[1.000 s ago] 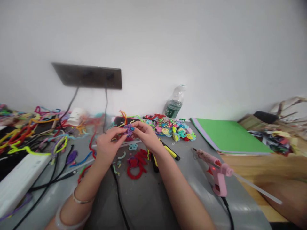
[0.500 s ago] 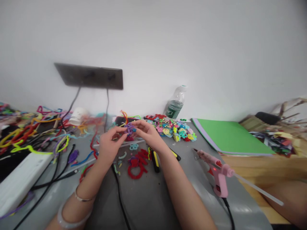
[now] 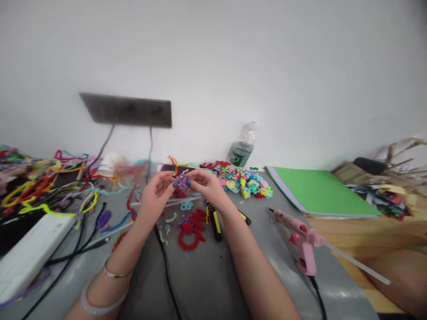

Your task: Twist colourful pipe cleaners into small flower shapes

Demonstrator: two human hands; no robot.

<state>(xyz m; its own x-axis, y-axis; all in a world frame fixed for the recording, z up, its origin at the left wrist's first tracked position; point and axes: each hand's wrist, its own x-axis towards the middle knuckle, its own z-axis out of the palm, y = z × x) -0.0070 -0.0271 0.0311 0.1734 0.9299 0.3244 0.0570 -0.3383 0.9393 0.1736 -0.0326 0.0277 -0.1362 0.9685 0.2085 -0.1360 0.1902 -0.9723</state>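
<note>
Between both hands, above the grey table (image 3: 207, 284), is a small purple pipe-cleaner flower (image 3: 182, 181). My left hand (image 3: 156, 191) pinches its left side between thumb and fingers. On the other side, my right hand (image 3: 207, 189) pinches it the same way, and dark blue nails show on both thumbs. Just below the hands lie a light-blue pipe-cleaner flower (image 3: 186, 206) and a red pipe-cleaner piece (image 3: 189, 240) with a ring and a coil. A black-and-yellow tool (image 3: 216, 224) rests by my right wrist, its far end partly hidden.
At right lie a pink glue gun (image 3: 302, 235) with a lit red light and green sheets (image 3: 327, 191). Behind stand a water bottle (image 3: 243, 149) and a pile of small pipe-cleaner flowers (image 3: 248, 182). Left are cables, a white power strip (image 3: 36, 249) and tangled pipe cleaners (image 3: 36, 186).
Both hands still hold the purple flower. My left fingers have shifted their grip and the left thumb now points up against it. The camera view has moved slightly.
</note>
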